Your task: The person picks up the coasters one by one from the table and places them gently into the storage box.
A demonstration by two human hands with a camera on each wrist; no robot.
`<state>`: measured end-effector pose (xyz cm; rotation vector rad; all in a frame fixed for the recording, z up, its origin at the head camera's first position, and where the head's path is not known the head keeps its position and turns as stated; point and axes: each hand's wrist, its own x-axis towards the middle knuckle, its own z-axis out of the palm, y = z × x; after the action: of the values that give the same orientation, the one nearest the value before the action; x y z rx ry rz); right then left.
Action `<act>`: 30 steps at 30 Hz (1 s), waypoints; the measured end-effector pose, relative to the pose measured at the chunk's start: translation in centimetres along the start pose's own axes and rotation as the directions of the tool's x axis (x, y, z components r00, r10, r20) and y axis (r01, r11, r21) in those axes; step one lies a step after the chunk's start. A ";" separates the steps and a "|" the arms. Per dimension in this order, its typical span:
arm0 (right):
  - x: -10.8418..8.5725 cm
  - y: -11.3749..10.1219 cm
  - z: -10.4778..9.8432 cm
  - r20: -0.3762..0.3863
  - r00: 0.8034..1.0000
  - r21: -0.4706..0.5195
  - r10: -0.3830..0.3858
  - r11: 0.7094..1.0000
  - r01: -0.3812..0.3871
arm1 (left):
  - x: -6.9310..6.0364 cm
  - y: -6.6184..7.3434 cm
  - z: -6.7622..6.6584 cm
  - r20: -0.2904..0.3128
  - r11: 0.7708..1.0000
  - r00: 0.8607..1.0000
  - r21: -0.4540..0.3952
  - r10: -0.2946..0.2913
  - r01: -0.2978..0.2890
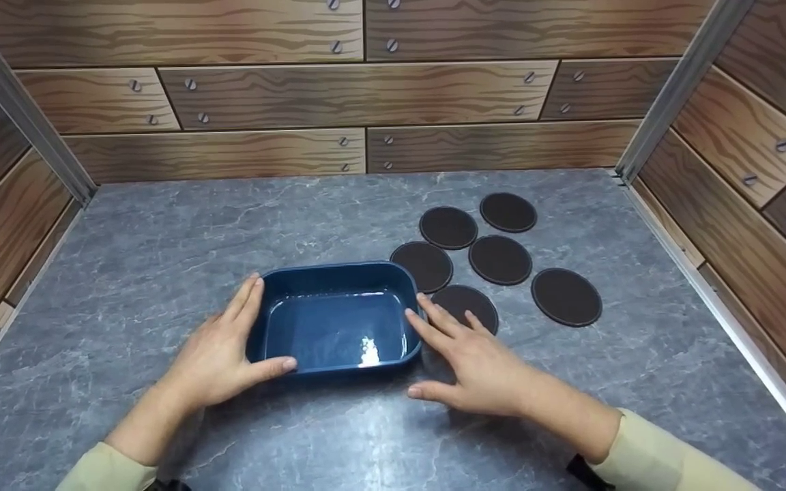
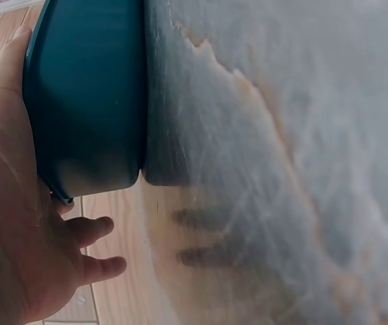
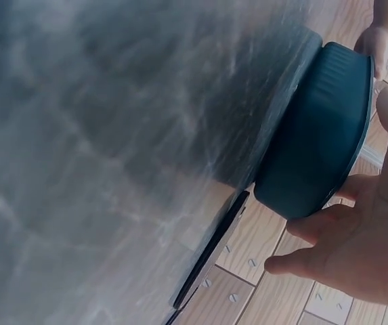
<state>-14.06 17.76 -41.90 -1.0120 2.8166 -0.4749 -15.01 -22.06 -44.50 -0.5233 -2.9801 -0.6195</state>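
Blue and glossy, the rectangular dish [image 1: 331,327] is sitting upright on the grey marbled tabletop [image 1: 263,225] in the head view, between your two hands; your left hand [image 1: 219,354] is lying spread at its left end, the thumb resting on the near rim and the fingers reaching along the side towards the far corner; your right hand [image 1: 478,365] is lying spread at the right end, fingertips touching the rim, the thumb standing apart from the dish; six dark round mats [image 1: 500,260] are lying flat to the right, one of them partly behind your right fingers; wood-patterned panels [image 1: 359,95] are standing at the back and sides.

In the left wrist view, the dish's outer wall is showing beside your left hand; your thumb is lying at the rim, while two fingertips are standing out past the dish's end.

In the right wrist view, your right fingers are spreading around the dish's rim; how firmly they are pressing, you cannot tell; one mat is showing edge-on nearby.
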 end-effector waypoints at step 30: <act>-4.9 21.6 -8.4 -0.220 0.906 0.506 0.361 0.836 -0.210 | -0.1 -0.2 0.2 -0.030 1.000 0.999 0.001 0.029 -0.029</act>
<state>-25.02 38.74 -41.08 -0.4283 2.7995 -1.2986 -15.01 -22.16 -44.74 -0.5514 -2.9394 -0.6189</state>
